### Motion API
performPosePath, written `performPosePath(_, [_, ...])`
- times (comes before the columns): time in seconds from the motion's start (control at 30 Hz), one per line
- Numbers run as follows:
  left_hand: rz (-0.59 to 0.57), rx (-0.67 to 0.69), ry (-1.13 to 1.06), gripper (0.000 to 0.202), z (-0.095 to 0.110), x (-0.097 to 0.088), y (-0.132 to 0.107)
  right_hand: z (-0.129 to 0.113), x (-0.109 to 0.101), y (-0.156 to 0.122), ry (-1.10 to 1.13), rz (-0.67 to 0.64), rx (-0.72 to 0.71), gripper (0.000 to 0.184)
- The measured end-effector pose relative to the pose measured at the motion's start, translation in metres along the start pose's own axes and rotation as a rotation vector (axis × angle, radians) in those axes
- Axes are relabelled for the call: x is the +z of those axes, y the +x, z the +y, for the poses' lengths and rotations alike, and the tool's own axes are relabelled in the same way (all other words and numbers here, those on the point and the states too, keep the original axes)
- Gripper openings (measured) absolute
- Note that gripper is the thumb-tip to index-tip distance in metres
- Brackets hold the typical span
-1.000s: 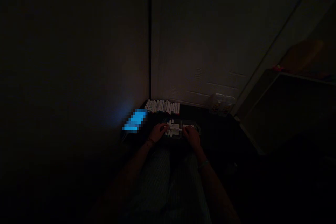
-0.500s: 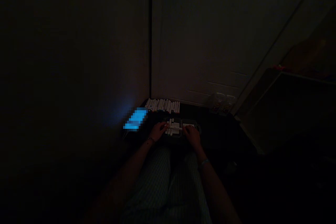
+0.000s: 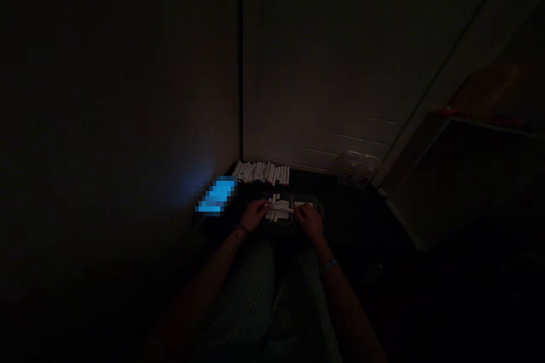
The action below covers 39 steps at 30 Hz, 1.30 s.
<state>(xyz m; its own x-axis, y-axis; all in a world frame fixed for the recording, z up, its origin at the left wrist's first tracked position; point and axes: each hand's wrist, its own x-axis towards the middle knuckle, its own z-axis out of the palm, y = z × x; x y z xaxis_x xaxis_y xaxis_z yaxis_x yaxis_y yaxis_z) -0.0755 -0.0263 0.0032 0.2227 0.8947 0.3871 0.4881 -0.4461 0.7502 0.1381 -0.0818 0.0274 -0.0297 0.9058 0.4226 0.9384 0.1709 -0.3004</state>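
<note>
In the dim light, a white marker [image 3: 284,209] lies nearly level between my two hands. My left hand [image 3: 254,214] pinches its left end, and my right hand [image 3: 310,219] has its fingers closed on the right end. Just below the marker is an open, see-through case [image 3: 292,219] with two halves side by side. Several white markers [image 3: 273,215] stand in a row in the left half, partly covered by the held one. A pale flat piece [image 3: 304,203] shows in the right half, behind my right hand.
A long row of white markers [image 3: 261,172] lies along the wall. To the left a lit, pixelated screen [image 3: 218,195] glows blue. Two clear plastic containers [image 3: 357,170] stand at the back right of the dark tabletop [image 3: 361,210]. A shelf unit [image 3: 426,153] is at the right.
The whole view has shifted slightly. Both hands keep their hold on the marker over the case, and its tilt differs only a little.
</note>
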Motion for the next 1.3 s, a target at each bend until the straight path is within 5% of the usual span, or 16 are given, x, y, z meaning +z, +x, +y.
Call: performPosePath(1.3, [0.009, 0.022, 0.013, 0.032, 0.0007, -0.002, -0.0001, -0.0001, 0.0008, 0.0009, -0.005, 0.007, 0.012, 0.037])
